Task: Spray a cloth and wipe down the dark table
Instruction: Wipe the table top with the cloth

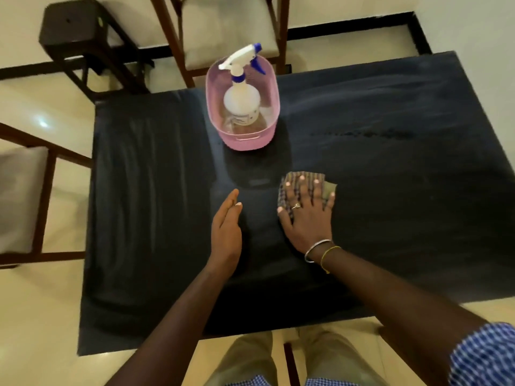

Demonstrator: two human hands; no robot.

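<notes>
Most of the checked cloth (302,182) is hidden under the right hand (308,215), with only its far edge and a greenish corner showing past the fingertips; its weave is too blurred to read. The right hand lies flat, palm down, fingers spread wide and pressing the cloth onto the dark table (156,207), just nearer the person than the pink tub (242,107); a ring, a bangle and a yellow thread show on that hand and wrist. The left hand (227,227) is beside the cloth on the tub's near side, turned on its edge with fingers straight and together, holding nothing; whether it touches the table I cannot tell. The spray bottle (242,93) stands upright inside the tub, its label illegible. A smeared patch marks the table on the far side of the cloth
</notes>
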